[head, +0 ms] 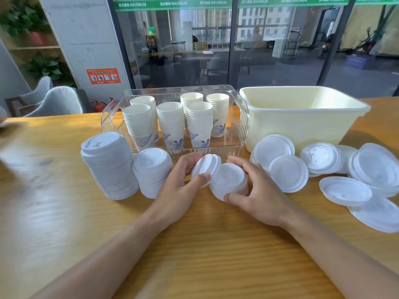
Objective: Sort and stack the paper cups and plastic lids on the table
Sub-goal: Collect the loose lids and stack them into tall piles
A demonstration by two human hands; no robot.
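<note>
My left hand (180, 186) pinches a single white plastic lid (205, 169), tilted on edge, right beside a short stack of lids (228, 180). My right hand (257, 190) grips that short stack with thumb and fingers around its sides. Two taller lid stacks stand to the left, the tall stack (109, 166) and a middle stack (152, 171). Several loose lids (288, 172) lie scattered to the right. Stacks of paper cups (170, 121) with blue prints stand inside a clear plastic bin (243, 117).
A pale yellow tub (302, 124) stands at the back right, behind the loose lids. The wooden table (194, 244) stretches toward me. Chairs, a pillar and a glass wall lie beyond the table's far edge.
</note>
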